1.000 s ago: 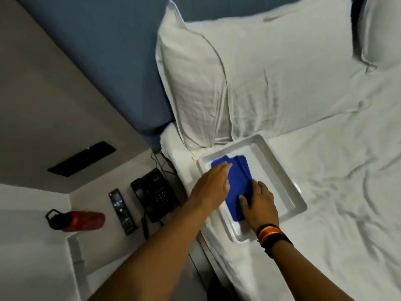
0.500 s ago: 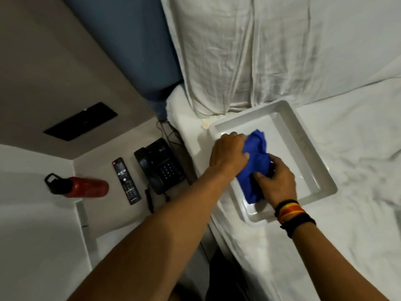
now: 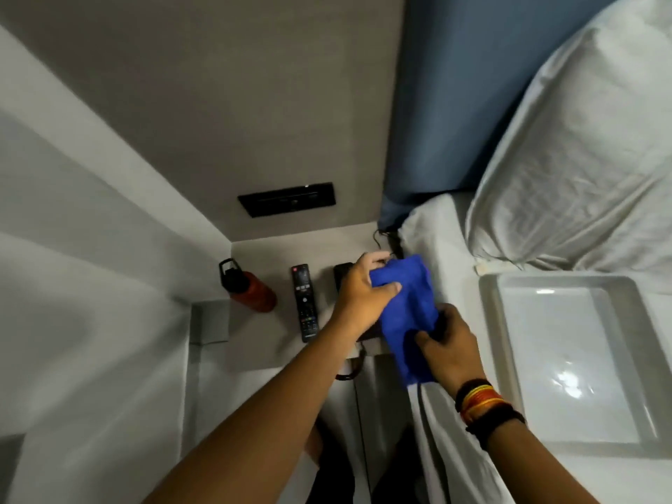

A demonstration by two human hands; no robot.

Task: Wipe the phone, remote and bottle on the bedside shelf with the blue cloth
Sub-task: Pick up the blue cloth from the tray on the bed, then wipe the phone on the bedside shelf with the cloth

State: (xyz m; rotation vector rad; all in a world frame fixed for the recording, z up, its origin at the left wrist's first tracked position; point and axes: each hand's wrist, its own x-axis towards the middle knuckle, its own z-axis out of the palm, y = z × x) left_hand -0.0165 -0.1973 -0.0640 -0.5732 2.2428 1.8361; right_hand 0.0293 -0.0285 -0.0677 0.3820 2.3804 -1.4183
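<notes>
Blue cloth (image 3: 407, 314) lifted out of white tray (image 3: 625, 361), now crumpled, held over phone (image 3: 342, 273) at bedside shelf (image 3: 265, 343) right edge; left hand (image 3: 363, 292) fingers pinching top, right hand (image 3: 449, 349) fingers gripping lower part; remote (image 3: 304, 301), red bottle (image 3: 251, 287) lying toward shelf left

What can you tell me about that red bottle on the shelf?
The red bottle lies on its side on the pale bedside shelf, its black cap and carry loop pointing toward the back corner. It looks like metal with a matte finish. It sits left of the remote, apart from it, and neither hand touches it.
</notes>
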